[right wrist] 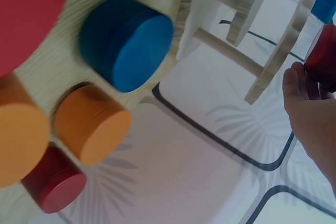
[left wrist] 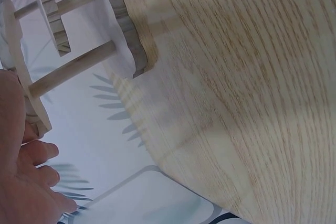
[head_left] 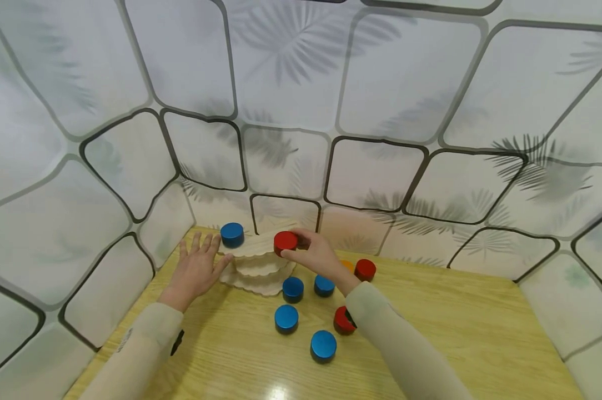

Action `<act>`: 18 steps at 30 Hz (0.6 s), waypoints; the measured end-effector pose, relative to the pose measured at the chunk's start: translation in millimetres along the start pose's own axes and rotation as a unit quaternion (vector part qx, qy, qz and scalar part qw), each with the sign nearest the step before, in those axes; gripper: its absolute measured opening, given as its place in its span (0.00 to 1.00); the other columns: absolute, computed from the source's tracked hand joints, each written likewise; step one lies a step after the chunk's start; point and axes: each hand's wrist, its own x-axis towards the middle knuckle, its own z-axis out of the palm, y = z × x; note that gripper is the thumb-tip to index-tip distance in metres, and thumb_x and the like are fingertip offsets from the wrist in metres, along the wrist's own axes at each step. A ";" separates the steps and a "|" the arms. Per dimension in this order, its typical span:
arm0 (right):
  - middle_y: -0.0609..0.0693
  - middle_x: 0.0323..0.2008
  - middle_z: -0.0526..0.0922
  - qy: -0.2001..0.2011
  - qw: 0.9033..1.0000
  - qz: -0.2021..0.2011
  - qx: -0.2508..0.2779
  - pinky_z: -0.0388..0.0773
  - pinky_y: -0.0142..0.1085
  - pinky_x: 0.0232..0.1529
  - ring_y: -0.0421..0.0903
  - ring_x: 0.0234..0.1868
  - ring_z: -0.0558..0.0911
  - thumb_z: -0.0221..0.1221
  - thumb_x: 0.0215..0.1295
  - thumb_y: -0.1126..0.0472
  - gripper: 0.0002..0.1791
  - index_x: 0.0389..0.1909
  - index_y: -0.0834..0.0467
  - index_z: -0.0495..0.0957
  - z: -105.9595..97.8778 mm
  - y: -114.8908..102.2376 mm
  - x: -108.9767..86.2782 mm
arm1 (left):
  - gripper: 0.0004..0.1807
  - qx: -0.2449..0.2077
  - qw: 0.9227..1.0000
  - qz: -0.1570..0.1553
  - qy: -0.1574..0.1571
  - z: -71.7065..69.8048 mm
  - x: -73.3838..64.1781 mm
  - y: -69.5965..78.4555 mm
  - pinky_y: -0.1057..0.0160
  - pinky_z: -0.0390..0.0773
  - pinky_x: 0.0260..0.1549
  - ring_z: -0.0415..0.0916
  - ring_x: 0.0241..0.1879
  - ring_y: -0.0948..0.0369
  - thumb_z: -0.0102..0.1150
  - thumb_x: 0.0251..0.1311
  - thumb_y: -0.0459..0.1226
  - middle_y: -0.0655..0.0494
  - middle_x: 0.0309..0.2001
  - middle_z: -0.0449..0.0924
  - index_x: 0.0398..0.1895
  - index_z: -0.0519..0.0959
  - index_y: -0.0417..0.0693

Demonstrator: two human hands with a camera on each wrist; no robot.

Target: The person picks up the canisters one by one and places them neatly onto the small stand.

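Observation:
A tiered wooden stand [head_left: 256,246] with scalloped edges stands at the back left of the table. One blue round tin [head_left: 232,235] sits on the left of its top tier. My left hand [head_left: 195,273] is spread at the stand's left end, its thumb near the top tier's front edge; whether it presses is unclear. At the other end, my right hand [head_left: 320,256] pinches a red round tin [head_left: 285,243] at the top tier. From the right wrist view, the same red tin [right wrist: 323,59] shows between thumb and fingers, its underside partly hidden.
Several blue tins [head_left: 286,319] are scattered in front of the stand. A red tin [head_left: 345,320] lies partly behind the right sleeve, another red tin [head_left: 365,269] farther back. Orange tins [right wrist: 93,123] stand close by. A patterned cloth wall [head_left: 291,161] surrounds the wooden table [head_left: 241,344].

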 end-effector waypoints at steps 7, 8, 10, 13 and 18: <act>0.54 0.58 0.87 -0.004 1.000 -0.013 -0.006 0.84 0.44 0.57 0.50 0.53 0.87 0.73 0.64 0.53 0.31 0.67 0.56 0.80 12.8 -8.2 13.1 | 0.42 0.002 1.000 -0.002 0.000 0.7 -0.6 -0.9 0.20 0.45 0.73 0.43 0.81 0.28 0.41 0.82 0.58 0.28 0.79 0.58 0.82 0.58 0.33; 0.54 0.58 0.87 -0.005 1.000 -0.014 -0.008 0.84 0.43 0.57 0.50 0.53 0.86 0.72 0.65 0.53 0.31 0.67 0.56 0.80 14.7 -8.9 14.7 | 0.42 0.002 1.000 -0.003 0.001 1.0 -0.6 -1.1 0.21 0.45 0.73 0.44 0.81 0.28 0.41 0.82 0.59 0.28 0.79 0.58 0.82 0.58 0.33; 0.53 0.58 0.87 -0.009 1.000 -0.014 -0.012 0.84 0.42 0.56 0.48 0.52 0.86 0.72 0.65 0.52 0.31 0.68 0.56 0.79 18.3 -9.9 17.7 | 0.42 0.002 1.000 -0.003 0.001 1.2 -0.6 -1.0 0.21 0.46 0.73 0.44 0.81 0.28 0.41 0.82 0.59 0.28 0.79 0.58 0.82 0.58 0.33; 0.53 0.57 0.86 -0.017 1.000 -0.014 -0.007 0.84 0.40 0.54 0.47 0.51 0.86 0.72 0.66 0.53 0.31 0.68 0.56 0.79 22.9 -11.3 21.2 | 0.42 -0.002 1.000 -0.005 0.000 1.0 -0.7 -0.4 0.21 0.45 0.74 0.44 0.81 0.28 0.41 0.82 0.59 0.28 0.79 0.58 0.82 0.58 0.34; 0.55 0.57 0.87 -0.023 1.000 -0.017 0.001 0.84 0.38 0.53 0.47 0.49 0.85 0.72 0.66 0.55 0.31 0.69 0.58 0.78 29.2 -11.6 26.5 | 0.42 -0.007 1.000 -0.006 0.001 0.2 -0.5 -0.1 0.21 0.44 0.74 0.43 0.81 0.28 0.40 0.82 0.59 0.27 0.79 0.57 0.82 0.58 0.34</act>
